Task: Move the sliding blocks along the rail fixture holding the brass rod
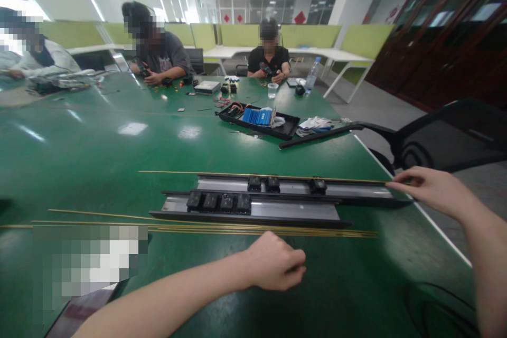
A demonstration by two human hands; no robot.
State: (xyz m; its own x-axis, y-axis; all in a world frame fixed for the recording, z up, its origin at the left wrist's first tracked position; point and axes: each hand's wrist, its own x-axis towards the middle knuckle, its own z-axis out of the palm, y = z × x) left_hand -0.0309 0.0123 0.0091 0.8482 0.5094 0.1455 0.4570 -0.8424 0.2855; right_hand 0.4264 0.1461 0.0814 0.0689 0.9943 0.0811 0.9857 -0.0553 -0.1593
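My right hand point(425, 188) pinches the right end of a thin brass rod point(356, 180), which lies along the far edge of the rear metal channel point(368, 191). That channel holds several black blocks point(272, 184). In front of it, the nearer channel point(293, 210) has more black blocks point(226, 202) grouped at its left part. Several loose brass rods point(277, 229) lie along the near side. My left hand point(277, 262) is closed above the green table just in front of these rods; whether its curled fingers hold something is hidden.
Beyond the channels sits a black tray point(287, 125) with a blue item, beside white gloves point(316, 125) and a black bar point(309, 140). A phone-like object point(85, 309) lies front left, a black cable point(407, 301) front right. Several people sit across the table point(99, 153).
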